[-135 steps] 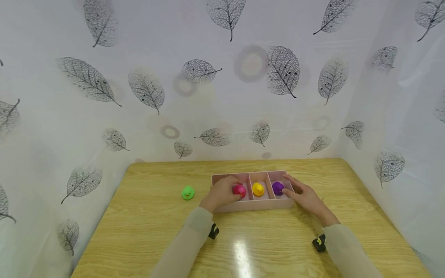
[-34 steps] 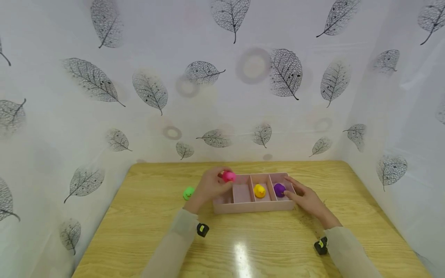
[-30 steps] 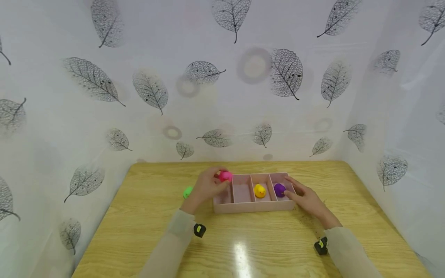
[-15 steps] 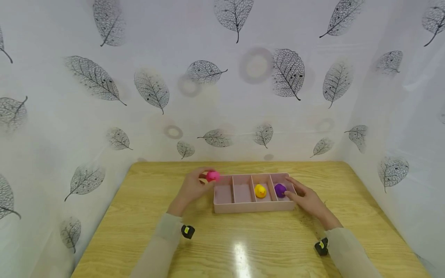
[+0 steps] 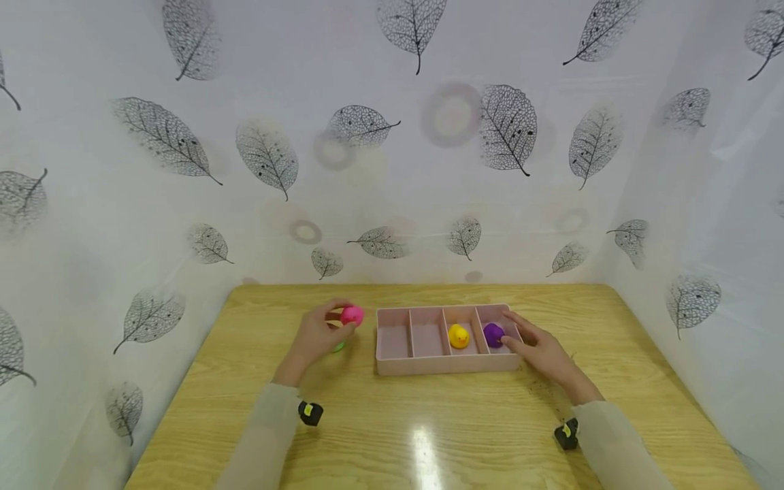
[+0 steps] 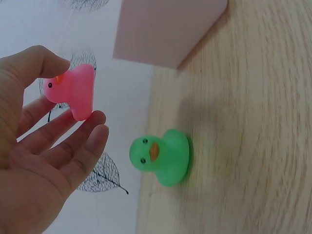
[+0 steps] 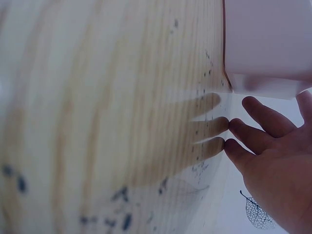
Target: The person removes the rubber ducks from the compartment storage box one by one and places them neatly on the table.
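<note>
My left hand (image 5: 312, 338) pinches a pink toy duck (image 6: 80, 90) between thumb and fingertips, raised left of a pink divided box (image 5: 447, 365). Below it in the left wrist view, a green toy duck (image 6: 170, 156) stands on the table; the hand mostly hides it in the head view. My right hand (image 5: 545, 350) holds the box's right end, thumb over the rim near a purple duck (image 5: 493, 335) and the other fingers outside, low by the table. A yellow duck (image 5: 459, 337) sits in the compartment left of the purple one.
The wooden table (image 5: 367, 422) has dark specks (image 7: 122, 195) near the right hand. A white curtain with leaf prints (image 5: 392, 184) stands behind the table and along both sides.
My left hand has lifted the pink duck out of the box and carried it left, beyond the box's left end and over the green duck. The right hand has stayed at the box.
</note>
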### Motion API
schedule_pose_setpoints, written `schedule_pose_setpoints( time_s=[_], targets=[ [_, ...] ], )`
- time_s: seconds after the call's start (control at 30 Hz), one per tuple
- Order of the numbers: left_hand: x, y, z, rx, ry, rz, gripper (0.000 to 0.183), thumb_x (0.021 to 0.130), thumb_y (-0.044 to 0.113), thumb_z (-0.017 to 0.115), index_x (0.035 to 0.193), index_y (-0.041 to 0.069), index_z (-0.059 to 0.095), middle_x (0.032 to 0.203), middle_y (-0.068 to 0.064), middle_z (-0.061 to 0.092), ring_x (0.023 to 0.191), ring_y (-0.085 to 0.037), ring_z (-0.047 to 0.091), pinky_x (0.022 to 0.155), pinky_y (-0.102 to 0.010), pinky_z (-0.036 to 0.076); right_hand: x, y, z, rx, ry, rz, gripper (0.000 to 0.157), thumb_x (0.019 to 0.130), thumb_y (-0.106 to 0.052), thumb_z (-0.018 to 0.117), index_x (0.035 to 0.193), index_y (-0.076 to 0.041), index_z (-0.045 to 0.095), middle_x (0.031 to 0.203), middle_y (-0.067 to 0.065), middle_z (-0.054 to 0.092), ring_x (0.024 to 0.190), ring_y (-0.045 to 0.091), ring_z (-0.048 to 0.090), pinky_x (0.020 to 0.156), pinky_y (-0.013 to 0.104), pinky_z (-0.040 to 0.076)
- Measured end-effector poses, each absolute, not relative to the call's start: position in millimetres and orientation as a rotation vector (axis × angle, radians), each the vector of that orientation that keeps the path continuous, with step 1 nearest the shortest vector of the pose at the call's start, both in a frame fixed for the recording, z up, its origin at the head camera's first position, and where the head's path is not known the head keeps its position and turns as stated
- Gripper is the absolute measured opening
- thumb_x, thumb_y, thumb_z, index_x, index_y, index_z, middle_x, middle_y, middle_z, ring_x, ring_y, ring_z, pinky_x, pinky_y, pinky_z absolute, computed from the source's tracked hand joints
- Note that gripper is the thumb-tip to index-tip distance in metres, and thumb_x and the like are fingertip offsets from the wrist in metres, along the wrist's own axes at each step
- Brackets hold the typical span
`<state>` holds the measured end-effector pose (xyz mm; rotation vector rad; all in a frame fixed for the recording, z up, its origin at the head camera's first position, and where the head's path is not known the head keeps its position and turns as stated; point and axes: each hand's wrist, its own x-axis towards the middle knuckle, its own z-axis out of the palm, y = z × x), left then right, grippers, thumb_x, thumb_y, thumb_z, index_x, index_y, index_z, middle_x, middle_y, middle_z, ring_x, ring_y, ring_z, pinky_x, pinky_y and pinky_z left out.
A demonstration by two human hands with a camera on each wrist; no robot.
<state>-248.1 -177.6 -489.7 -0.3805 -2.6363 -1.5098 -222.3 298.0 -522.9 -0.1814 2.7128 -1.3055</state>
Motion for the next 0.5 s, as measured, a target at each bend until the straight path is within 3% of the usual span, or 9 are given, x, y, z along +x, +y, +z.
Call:
schedule_pose_setpoints(
  time_s=[0.27,0.5],
  targets=[
    [-246,-199,-495,-0.288,-2.669,-1.463,0.042,0.092,0.013,0.080,0.132,0.009,0.069,0.133,-0.019,0.071,0.109,-0.035,0.074,0.085,-0.039,0.065,-222,298,-523,-0.171,2.706,-1.299,0.075,0.105,-0.048,0.061,0.168,-0.022,0.030,0.170,0.026,0.028,0.152,0.055,0.030,0.122,0.069,0.029],
    [-245,-216,-500,-0.252,-2.665,-1.477,0.042,0.092,0.013,0.079,0.133,0.011,0.070,0.136,-0.018,0.069,0.114,-0.036,0.072,0.088,-0.037,0.064,-222,298,-523,-0.166,2.709,-1.290,0.076,0.105,-0.049,0.061,0.168,-0.022,0.030,0.170,0.027,0.028,0.153,0.055,0.030,0.122,0.069,0.029]
  ],
)
